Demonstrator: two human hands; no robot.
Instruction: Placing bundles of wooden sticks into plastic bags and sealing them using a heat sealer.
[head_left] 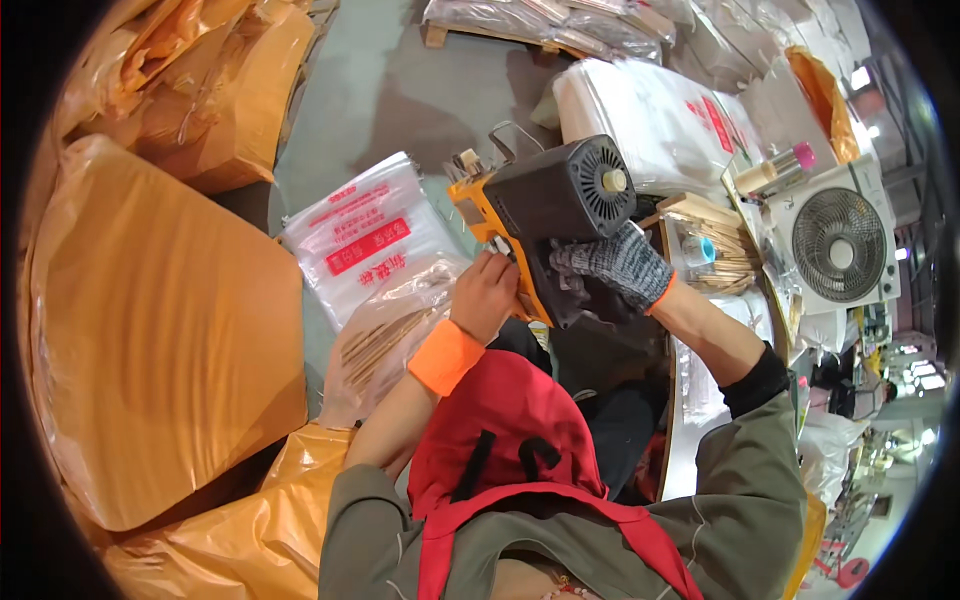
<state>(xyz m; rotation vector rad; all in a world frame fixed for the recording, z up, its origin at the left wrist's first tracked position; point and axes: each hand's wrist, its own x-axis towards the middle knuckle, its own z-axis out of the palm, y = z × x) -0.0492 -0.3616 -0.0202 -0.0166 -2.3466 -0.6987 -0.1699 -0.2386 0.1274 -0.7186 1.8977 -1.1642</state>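
In front of me is a portable bag sewing machine (545,205), with an orange body plate, a black motor housing and a round vent. My right hand (625,265), in a grey knitted glove, is wrapped round its black handle side. My bare left hand (487,290), with an orange band at the wrist, has its fingers pinched against the metal parts on the orange side; whatever lies between the fingertips is too small to make out. Beyond the left hand lie white plastic bags (350,235) with red print. Below them, a clear bag (385,340) holds thin wooden sticks.
Big orange wrapped bundles (180,330) fill the left side. At the right stand a wooden box of sticks (735,250), a white box fan (840,245) and a cone-shaped spool (775,170). A stack of white bags (650,120) and a loaded pallet (550,25) are farther off.
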